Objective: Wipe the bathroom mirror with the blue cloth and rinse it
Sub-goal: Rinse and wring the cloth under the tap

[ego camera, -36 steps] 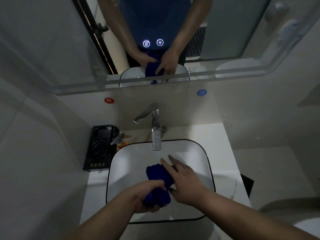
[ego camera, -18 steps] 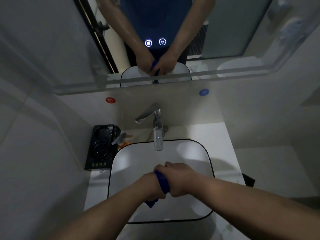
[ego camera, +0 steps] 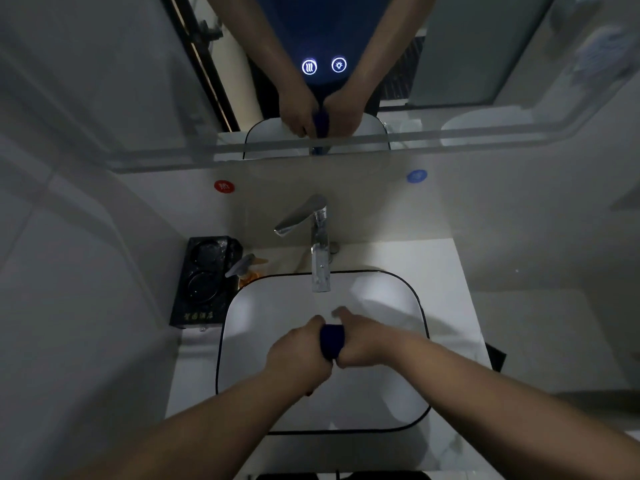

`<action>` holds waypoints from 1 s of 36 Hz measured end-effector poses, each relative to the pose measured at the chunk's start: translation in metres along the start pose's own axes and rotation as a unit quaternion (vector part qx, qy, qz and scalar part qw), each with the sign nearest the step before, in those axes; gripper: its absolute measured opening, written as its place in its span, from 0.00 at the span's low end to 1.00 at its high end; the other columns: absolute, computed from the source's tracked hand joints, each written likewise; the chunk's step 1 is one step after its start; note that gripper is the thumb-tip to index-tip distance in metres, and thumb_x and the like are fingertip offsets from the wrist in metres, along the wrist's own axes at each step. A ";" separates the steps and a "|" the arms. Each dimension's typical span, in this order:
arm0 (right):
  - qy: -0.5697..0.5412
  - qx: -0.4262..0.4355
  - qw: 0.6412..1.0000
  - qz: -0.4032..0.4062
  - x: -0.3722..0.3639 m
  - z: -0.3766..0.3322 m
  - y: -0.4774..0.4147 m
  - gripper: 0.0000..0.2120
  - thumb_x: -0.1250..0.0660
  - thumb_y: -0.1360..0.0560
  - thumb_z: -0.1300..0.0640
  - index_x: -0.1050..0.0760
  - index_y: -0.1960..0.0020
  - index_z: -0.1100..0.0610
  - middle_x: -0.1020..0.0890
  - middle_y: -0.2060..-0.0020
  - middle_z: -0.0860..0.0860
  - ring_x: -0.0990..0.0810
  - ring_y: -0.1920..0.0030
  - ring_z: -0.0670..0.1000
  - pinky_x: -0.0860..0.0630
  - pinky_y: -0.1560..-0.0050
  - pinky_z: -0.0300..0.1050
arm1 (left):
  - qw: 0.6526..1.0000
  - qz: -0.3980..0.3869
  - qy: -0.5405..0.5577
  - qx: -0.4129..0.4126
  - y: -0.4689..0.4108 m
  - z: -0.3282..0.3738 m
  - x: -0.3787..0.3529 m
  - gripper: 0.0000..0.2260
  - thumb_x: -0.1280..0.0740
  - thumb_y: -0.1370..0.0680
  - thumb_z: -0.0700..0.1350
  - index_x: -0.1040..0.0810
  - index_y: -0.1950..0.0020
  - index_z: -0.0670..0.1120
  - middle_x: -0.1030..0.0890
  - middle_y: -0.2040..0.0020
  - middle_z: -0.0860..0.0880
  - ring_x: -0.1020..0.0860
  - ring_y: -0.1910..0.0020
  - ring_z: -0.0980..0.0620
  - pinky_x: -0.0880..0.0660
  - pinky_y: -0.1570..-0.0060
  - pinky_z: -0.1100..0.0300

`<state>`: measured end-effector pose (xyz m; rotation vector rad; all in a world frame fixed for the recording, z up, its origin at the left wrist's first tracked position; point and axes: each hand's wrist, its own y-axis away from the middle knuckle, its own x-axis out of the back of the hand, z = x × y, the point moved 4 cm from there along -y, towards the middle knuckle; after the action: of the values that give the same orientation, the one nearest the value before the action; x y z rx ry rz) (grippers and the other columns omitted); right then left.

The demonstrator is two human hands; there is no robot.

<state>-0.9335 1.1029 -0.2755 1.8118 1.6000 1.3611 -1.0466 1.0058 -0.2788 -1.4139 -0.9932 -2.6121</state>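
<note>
Dim overall, grey-blue cast. Brightest surface is the white sink point(ego camera: 381, 403): soft bright patches on its left and upper-right walls, and a diagonal shadow across the right side. Two lit touch icons point(ego camera: 309, 66) glow on the mirror point(ego camera: 467, 57) with a slight halo. Faucet point(ego camera: 320, 244) carries small specular highlights. Blue cloth point(ego camera: 331, 341) reads nearly black. Strong wide-angle bend at the edges, so the mirror's frame and wall lines curve. Corners dark and soft. Fine detail smeared; text on the black tray point(ego camera: 204, 278) barely legible.

Blue cloth point(ego camera: 331, 341): bunched, gripped between left hand point(ego camera: 299, 351) and right hand point(ego camera: 363, 344) over white basin point(ego camera: 412, 417). Tap point(ego camera: 320, 251) stood behind. Mirror point(ego camera: 138, 81) above. Black tray point(ego camera: 204, 282) sat left on bench point(ego camera: 446, 271).
</note>
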 end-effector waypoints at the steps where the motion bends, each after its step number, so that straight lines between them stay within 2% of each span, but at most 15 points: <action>1: 0.039 0.028 0.997 0.062 0.001 -0.001 0.005 0.48 0.28 0.30 0.52 0.46 0.15 0.49 0.23 0.35 0.56 0.20 0.38 0.58 0.21 0.40 0.51 | 0.998 -0.026 0.047 0.021 -0.001 -0.001 0.001 0.13 0.30 0.25 0.46 0.27 0.43 0.51 0.19 0.55 0.54 0.21 0.60 0.55 0.22 0.63 0.57; 4: 0.201 0.140 0.933 0.264 -0.005 -0.009 0.026 0.53 0.29 0.34 0.47 0.48 0.13 0.49 0.30 0.24 0.56 0.31 0.23 0.62 0.32 0.23 0.57 | 0.960 -0.113 0.223 0.122 0.002 -0.005 0.008 0.15 0.25 0.27 0.43 0.24 0.44 0.48 0.16 0.51 0.47 0.18 0.52 0.49 0.20 0.53 0.54; 6: 0.252 0.179 0.903 0.298 -0.014 -0.014 0.038 0.53 0.27 0.33 0.48 0.48 0.13 0.49 0.36 0.18 0.57 0.42 0.16 0.64 0.44 0.15 0.62 | 0.898 -0.166 0.356 0.197 0.010 -0.004 0.014 0.19 0.23 0.28 0.45 0.23 0.40 0.48 0.15 0.46 0.44 0.17 0.49 0.45 0.19 0.56 0.53; 9: 0.298 0.162 0.896 0.286 -0.024 -0.010 0.037 0.56 0.26 0.29 0.43 0.57 0.13 0.46 0.50 0.14 0.57 0.55 0.13 0.66 0.55 0.15 0.68 | 0.831 -0.242 0.430 0.257 0.023 0.001 0.020 0.24 0.22 0.30 0.48 0.21 0.36 0.46 0.13 0.46 0.44 0.16 0.52 0.46 0.20 0.62 0.58; 11: 0.303 0.166 0.888 0.302 -0.021 -0.005 0.033 0.54 0.24 0.31 0.38 0.49 0.14 0.47 0.39 0.16 0.59 0.44 0.15 0.68 0.45 0.17 0.70 | 0.789 -0.303 0.455 0.281 0.032 0.005 0.018 0.30 0.20 0.33 0.48 0.21 0.33 0.42 0.13 0.51 0.44 0.17 0.59 0.47 0.24 0.68 0.60; 13: 0.282 0.213 0.875 0.331 -0.017 -0.002 0.029 0.47 0.21 0.34 0.42 0.35 0.20 0.49 0.25 0.28 0.58 0.28 0.25 0.66 0.31 0.22 0.66 | 0.762 -0.343 0.474 0.275 0.036 0.009 0.014 0.33 0.19 0.35 0.47 0.22 0.33 0.40 0.16 0.52 0.43 0.18 0.62 0.47 0.28 0.72 0.61; 15: 0.252 0.266 0.864 0.345 -0.014 -0.001 0.027 0.39 0.21 0.36 0.48 0.29 0.28 0.51 0.22 0.40 0.56 0.22 0.39 0.62 0.21 0.33 0.59 | 0.778 -0.351 0.456 0.252 0.038 0.008 0.012 0.28 0.20 0.34 0.48 0.22 0.38 0.41 0.18 0.52 0.43 0.20 0.63 0.48 0.30 0.71 0.61; 17: 0.250 0.287 0.869 0.317 -0.014 -0.002 0.028 0.36 0.21 0.35 0.50 0.30 0.30 0.51 0.21 0.44 0.55 0.21 0.46 0.59 0.18 0.43 0.55 | 0.813 -0.347 0.413 0.222 0.039 0.008 0.015 0.22 0.22 0.31 0.50 0.21 0.42 0.44 0.18 0.52 0.44 0.20 0.62 0.48 0.29 0.69 0.61; 22: 0.321 0.242 0.899 0.172 -0.018 -0.006 0.028 0.35 0.24 0.29 0.46 0.35 0.26 0.50 0.21 0.40 0.54 0.20 0.44 0.58 0.19 0.42 0.53 | 0.899 -0.331 0.250 0.140 0.038 0.010 0.012 0.21 0.21 0.30 0.55 0.21 0.42 0.49 0.19 0.51 0.46 0.21 0.55 0.46 0.21 0.58 0.54; 24: 0.336 0.219 0.904 0.150 -0.017 -0.011 0.027 0.33 0.24 0.27 0.47 0.33 0.28 0.52 0.20 0.43 0.54 0.17 0.47 0.58 0.19 0.45 0.54 | 0.924 -0.301 0.196 0.131 0.032 0.011 0.006 0.19 0.22 0.30 0.55 0.20 0.43 0.50 0.18 0.50 0.45 0.19 0.53 0.45 0.18 0.56 0.52; 26: 0.339 0.201 0.909 0.134 -0.014 -0.015 0.026 0.29 0.25 0.27 0.49 0.31 0.31 0.53 0.18 0.45 0.54 0.16 0.49 0.58 0.20 0.49 0.52 | 0.953 -0.258 0.127 0.096 0.026 0.018 0.003 0.13 0.24 0.26 0.51 0.20 0.44 0.48 0.18 0.51 0.46 0.18 0.51 0.44 0.19 0.53 0.53; 28: 0.339 0.188 0.915 0.113 -0.009 -0.016 0.024 0.26 0.25 0.26 0.52 0.30 0.32 0.54 0.18 0.45 0.54 0.15 0.48 0.58 0.24 0.52 0.48 | 0.978 -0.198 0.049 0.036 0.022 0.030 0.001 0.05 0.27 0.23 0.47 0.22 0.53 0.49 0.23 0.57 0.50 0.18 0.46 0.43 0.23 0.52 0.56; 31: 0.339 0.187 0.917 0.091 0.000 -0.016 0.023 0.25 0.25 0.26 0.52 0.30 0.32 0.53 0.18 0.45 0.54 0.15 0.47 0.59 0.27 0.54 0.47 | 0.988 -0.150 0.043 0.019 0.020 0.034 -0.005 0.08 0.25 0.25 0.48 0.24 0.56 0.51 0.22 0.53 0.49 0.17 0.48 0.47 0.20 0.50 0.56; 34: 0.332 0.199 0.918 0.084 0.004 -0.014 0.025 0.26 0.25 0.26 0.51 0.31 0.32 0.51 0.18 0.45 0.52 0.16 0.48 0.57 0.25 0.53 0.48 | 0.984 -0.153 0.093 0.021 0.021 0.028 -0.007 0.28 0.21 0.38 0.62 0.20 0.42 0.52 0.21 0.43 0.50 0.18 0.48 0.52 0.18 0.49 0.58; 36: 0.329 0.207 0.917 0.092 0.006 -0.012 0.026 0.24 0.26 0.25 0.51 0.31 0.33 0.51 0.19 0.45 0.51 0.16 0.48 0.56 0.23 0.53 0.48 | 0.981 -0.169 0.094 0.010 0.021 0.027 -0.006 0.37 0.18 0.39 0.63 0.22 0.34 0.52 0.23 0.39 0.51 0.20 0.46 0.53 0.18 0.46 0.59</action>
<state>-0.9298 1.0967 -0.2477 1.8741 2.2394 1.9953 -1.0164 1.0015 -0.2620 -1.0456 -1.3294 -2.8876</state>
